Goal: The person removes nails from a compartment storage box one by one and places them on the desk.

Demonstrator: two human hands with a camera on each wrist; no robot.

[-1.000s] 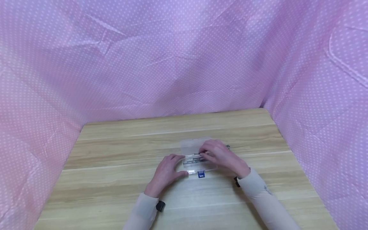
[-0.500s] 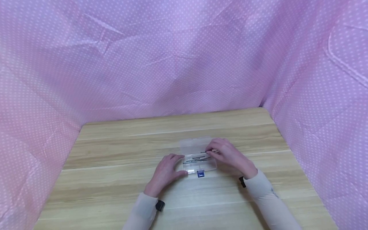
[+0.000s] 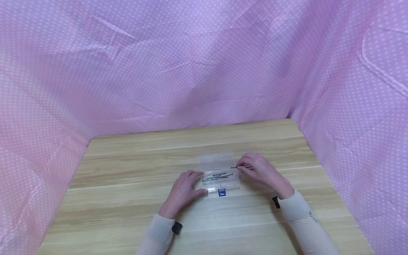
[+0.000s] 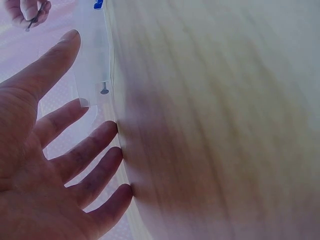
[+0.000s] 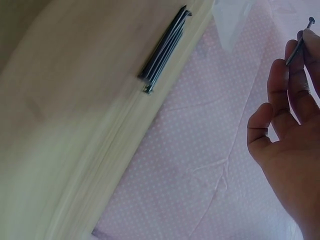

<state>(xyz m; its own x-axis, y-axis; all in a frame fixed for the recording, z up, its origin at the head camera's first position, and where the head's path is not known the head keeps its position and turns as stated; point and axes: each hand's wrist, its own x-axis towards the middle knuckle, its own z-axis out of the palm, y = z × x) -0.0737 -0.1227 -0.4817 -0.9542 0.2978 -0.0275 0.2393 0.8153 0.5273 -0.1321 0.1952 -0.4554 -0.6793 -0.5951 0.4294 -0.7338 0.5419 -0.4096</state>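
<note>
A clear plastic box (image 3: 231,183) stands on the table with its lid (image 3: 216,162) folded back and a blue tab (image 3: 222,192) at the front. Several nails (image 3: 217,177) lie inside it. My left hand (image 3: 182,192) holds the box's left end, thumb at the front corner and index finger at the back one. Just right of the box, my right hand (image 3: 259,170) pinches a nail (image 5: 296,51) between thumb and fingertips, above the table. A bundle of nails (image 5: 165,47) lies on the table beneath that hand, mostly hidden in the head view.
The wooden table (image 3: 127,198) has rounded back corners. Pink dotted cloth (image 3: 191,71) hangs behind it and along both sides.
My right hand has moved right, from over the box to beside it, with the nail in its fingers. The left hand has stayed at the box's left end.
</note>
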